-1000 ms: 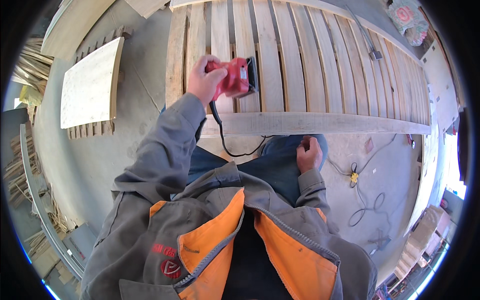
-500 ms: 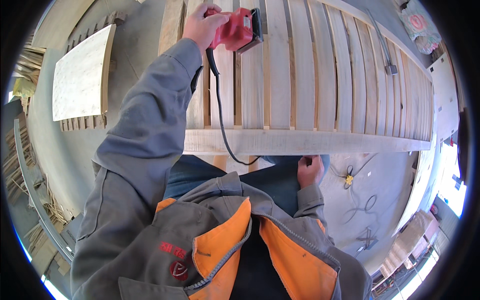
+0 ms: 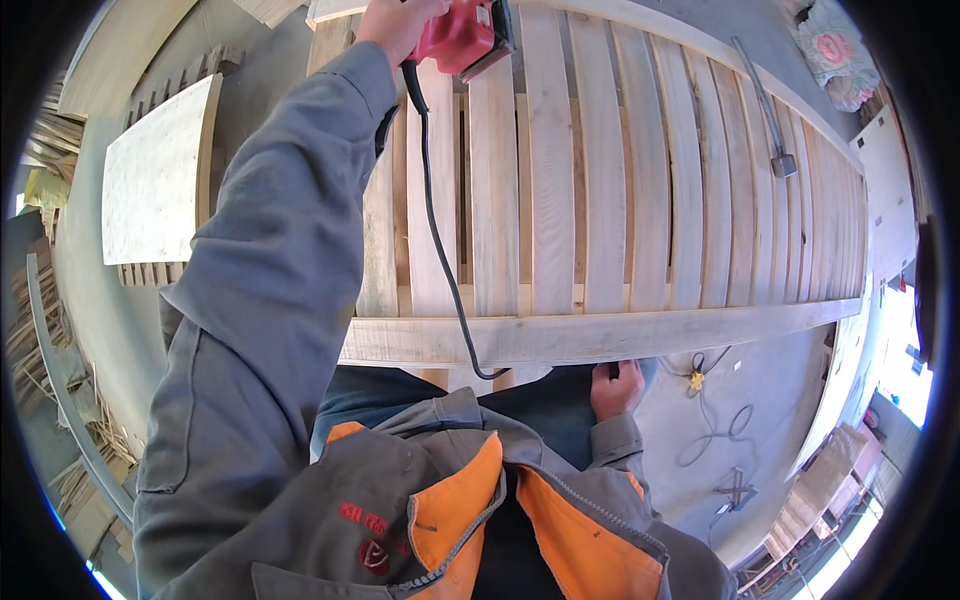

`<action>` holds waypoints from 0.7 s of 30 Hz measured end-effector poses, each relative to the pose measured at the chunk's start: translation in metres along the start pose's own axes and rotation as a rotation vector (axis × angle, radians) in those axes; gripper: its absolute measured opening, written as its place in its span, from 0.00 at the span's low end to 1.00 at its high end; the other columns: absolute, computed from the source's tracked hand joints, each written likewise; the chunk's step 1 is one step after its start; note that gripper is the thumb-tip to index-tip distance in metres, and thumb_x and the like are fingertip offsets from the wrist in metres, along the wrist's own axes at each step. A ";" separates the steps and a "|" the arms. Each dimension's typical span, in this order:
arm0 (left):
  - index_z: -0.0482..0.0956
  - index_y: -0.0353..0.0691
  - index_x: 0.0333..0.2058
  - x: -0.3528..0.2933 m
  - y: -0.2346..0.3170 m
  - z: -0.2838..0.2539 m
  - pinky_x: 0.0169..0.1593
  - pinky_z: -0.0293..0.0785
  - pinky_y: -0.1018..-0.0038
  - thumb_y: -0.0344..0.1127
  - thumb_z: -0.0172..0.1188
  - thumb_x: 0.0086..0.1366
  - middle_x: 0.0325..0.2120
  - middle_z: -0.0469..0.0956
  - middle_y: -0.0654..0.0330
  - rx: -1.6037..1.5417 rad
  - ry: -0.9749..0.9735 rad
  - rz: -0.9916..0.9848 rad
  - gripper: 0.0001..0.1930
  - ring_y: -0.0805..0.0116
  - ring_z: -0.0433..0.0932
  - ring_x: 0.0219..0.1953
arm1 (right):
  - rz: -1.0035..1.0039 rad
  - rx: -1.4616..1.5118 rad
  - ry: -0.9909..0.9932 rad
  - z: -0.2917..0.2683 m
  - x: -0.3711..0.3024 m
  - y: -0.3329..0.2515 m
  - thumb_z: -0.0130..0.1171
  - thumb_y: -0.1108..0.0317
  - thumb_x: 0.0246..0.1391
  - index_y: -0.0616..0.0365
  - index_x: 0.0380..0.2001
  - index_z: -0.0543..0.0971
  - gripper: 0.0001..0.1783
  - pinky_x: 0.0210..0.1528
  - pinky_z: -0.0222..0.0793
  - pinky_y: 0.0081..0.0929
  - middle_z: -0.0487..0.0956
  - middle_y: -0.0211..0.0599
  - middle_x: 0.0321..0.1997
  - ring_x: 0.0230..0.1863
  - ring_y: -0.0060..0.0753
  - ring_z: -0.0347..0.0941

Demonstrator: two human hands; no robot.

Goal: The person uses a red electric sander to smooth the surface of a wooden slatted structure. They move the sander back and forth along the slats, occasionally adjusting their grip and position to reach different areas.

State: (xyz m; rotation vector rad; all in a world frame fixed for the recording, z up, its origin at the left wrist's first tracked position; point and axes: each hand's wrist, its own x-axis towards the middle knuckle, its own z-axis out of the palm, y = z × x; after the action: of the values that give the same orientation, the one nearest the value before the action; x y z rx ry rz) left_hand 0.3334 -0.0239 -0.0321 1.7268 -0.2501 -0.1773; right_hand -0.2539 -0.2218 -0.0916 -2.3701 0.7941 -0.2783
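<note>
My left hand (image 3: pixel 392 28) is closed around a red power sander (image 3: pixel 455 40) at the top edge of the view, its fingers partly cut off there. The sander is over the far part of a pale wooden slatted frame (image 3: pixel 560 338), its dark base facing right. From it a black cord (image 3: pixel 436 225) runs back toward me across the slats and over the near rail. My right hand (image 3: pixel 617 389) rests curled into a fist against my thigh, just below the near rail, with nothing visible in it.
On the right slats lies a hammer-like metal tool (image 3: pixel 783 164). A pale board (image 3: pixel 155 175) stands on a pallet at left, near stacked wood strips (image 3: pixel 75 330). Loose cables with a yellow piece (image 3: pixel 697 381) lie on the floor at right. A flowered cloth bundle (image 3: pixel 838 60) is far right.
My left hand and the sander have moved farther away, toward the top edge. The slatted frame appears lower in the view. My right hand stays by my thigh.
</note>
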 end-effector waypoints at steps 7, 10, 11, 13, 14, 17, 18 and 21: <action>0.82 0.37 0.45 -0.053 0.005 -0.001 0.46 0.81 0.68 0.39 0.74 0.60 0.37 0.84 0.55 0.082 0.006 0.072 0.18 0.66 0.83 0.39 | 0.064 0.012 -0.039 -0.002 -0.001 0.001 0.65 0.74 0.53 0.59 0.44 0.84 0.14 0.47 0.80 0.44 0.86 0.47 0.42 0.43 0.56 0.83; 0.83 0.37 0.45 -0.081 -0.011 -0.005 0.45 0.80 0.67 0.40 0.73 0.59 0.36 0.84 0.55 0.120 0.008 0.076 0.19 0.64 0.83 0.39 | 0.066 0.013 -0.034 -0.001 -0.001 0.001 0.66 0.73 0.53 0.58 0.41 0.83 0.11 0.45 0.79 0.43 0.85 0.44 0.40 0.41 0.52 0.83; 0.83 0.37 0.44 -0.097 -0.007 -0.002 0.45 0.80 0.67 0.40 0.73 0.59 0.35 0.83 0.55 0.115 0.009 0.060 0.18 0.64 0.82 0.38 | 0.070 0.012 -0.030 -0.001 -0.002 0.001 0.66 0.73 0.53 0.58 0.40 0.83 0.10 0.45 0.79 0.43 0.85 0.44 0.39 0.41 0.51 0.84; 0.83 0.36 0.43 -0.127 0.004 0.003 0.44 0.79 0.67 0.38 0.73 0.59 0.34 0.83 0.56 0.075 0.003 0.042 0.17 0.66 0.81 0.37 | 0.078 0.017 -0.021 -0.001 -0.005 0.003 0.66 0.73 0.52 0.57 0.38 0.83 0.09 0.45 0.79 0.42 0.85 0.42 0.38 0.40 0.50 0.84; 0.83 0.36 0.43 -0.142 0.008 0.005 0.44 0.79 0.67 0.38 0.72 0.59 0.34 0.83 0.56 0.077 0.007 0.037 0.16 0.66 0.81 0.37 | 0.080 0.018 -0.017 0.000 -0.005 0.004 0.66 0.73 0.52 0.57 0.38 0.82 0.08 0.45 0.79 0.42 0.85 0.42 0.38 0.40 0.49 0.84; 0.83 0.36 0.42 -0.166 0.003 0.005 0.43 0.79 0.68 0.37 0.72 0.59 0.33 0.82 0.56 0.060 -0.010 0.037 0.16 0.66 0.81 0.36 | 0.087 0.041 -0.006 0.001 -0.008 0.008 0.66 0.72 0.53 0.56 0.37 0.82 0.08 0.45 0.79 0.41 0.85 0.41 0.38 0.40 0.49 0.84; 0.83 0.36 0.42 -0.175 -0.002 0.006 0.43 0.79 0.68 0.37 0.72 0.59 0.32 0.82 0.56 0.066 -0.009 0.038 0.16 0.66 0.80 0.36 | 0.089 0.052 -0.002 0.001 -0.008 0.008 0.66 0.72 0.53 0.56 0.37 0.82 0.08 0.45 0.79 0.41 0.85 0.41 0.38 0.40 0.49 0.84; 0.84 0.39 0.43 -0.204 -0.002 -0.001 0.48 0.80 0.63 0.37 0.72 0.58 0.39 0.81 0.51 0.161 0.020 -0.002 0.15 0.57 0.82 0.40 | 0.079 0.059 -0.002 0.003 -0.007 0.005 0.66 0.71 0.53 0.56 0.38 0.82 0.08 0.45 0.79 0.41 0.86 0.41 0.38 0.40 0.49 0.84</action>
State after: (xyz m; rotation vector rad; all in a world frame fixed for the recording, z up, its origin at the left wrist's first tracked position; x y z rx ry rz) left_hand 0.1373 0.0313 -0.0389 1.8877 -0.2540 -0.1447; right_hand -0.2602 -0.2193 -0.0970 -2.2781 0.8642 -0.2627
